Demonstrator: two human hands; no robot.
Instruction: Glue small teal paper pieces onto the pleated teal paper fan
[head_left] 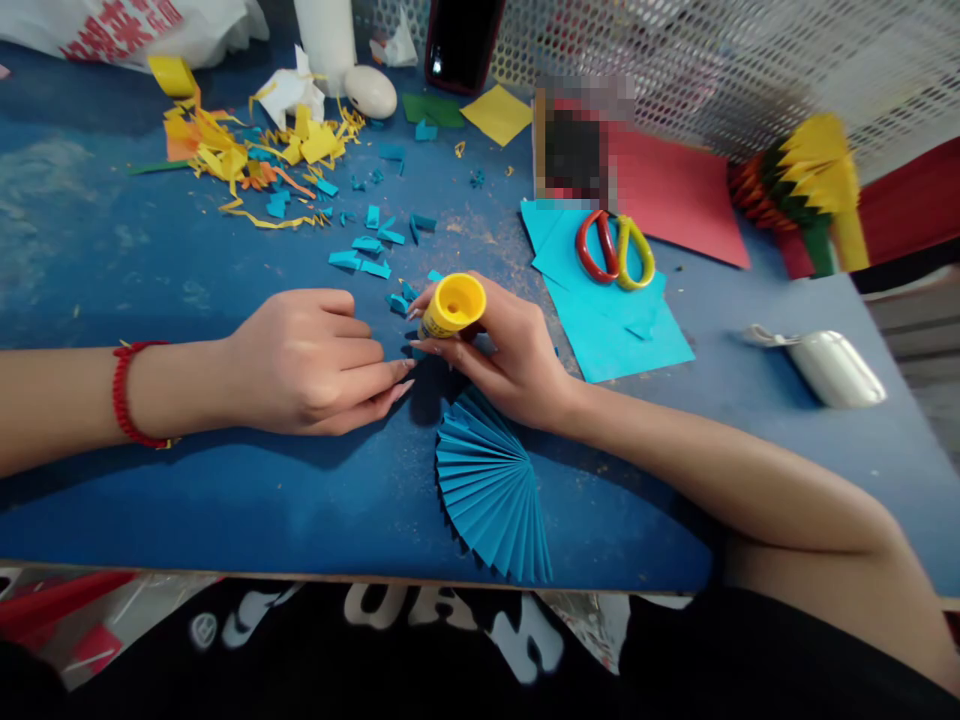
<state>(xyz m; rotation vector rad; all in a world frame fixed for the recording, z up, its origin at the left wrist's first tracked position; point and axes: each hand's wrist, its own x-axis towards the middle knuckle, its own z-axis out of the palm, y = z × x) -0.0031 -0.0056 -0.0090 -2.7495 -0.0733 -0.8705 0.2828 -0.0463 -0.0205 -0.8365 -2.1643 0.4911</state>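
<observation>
My right hand [517, 350] is closed around a yellow glue stick [455, 305], held upright with its hollow base facing up and its lower end hidden. Just left of it, my left hand [315, 365] has most fingers curled, with thumb and index finger close together by the glue stick; whatever lies at their tips is hidden. A pleated blue paper fan [491, 490] lies spread on the table below my right hand, its upper end partly covered by that hand.
Blue scraps [367, 245] and yellow shreds [307, 145] litter the blue table [262, 510]. Scissors [615, 250] rest on blue sheets [600, 330] beside red paper [682, 195]. A white case [836, 368], a folded paper piece [821, 185] and a dark phone [463, 45] stand around.
</observation>
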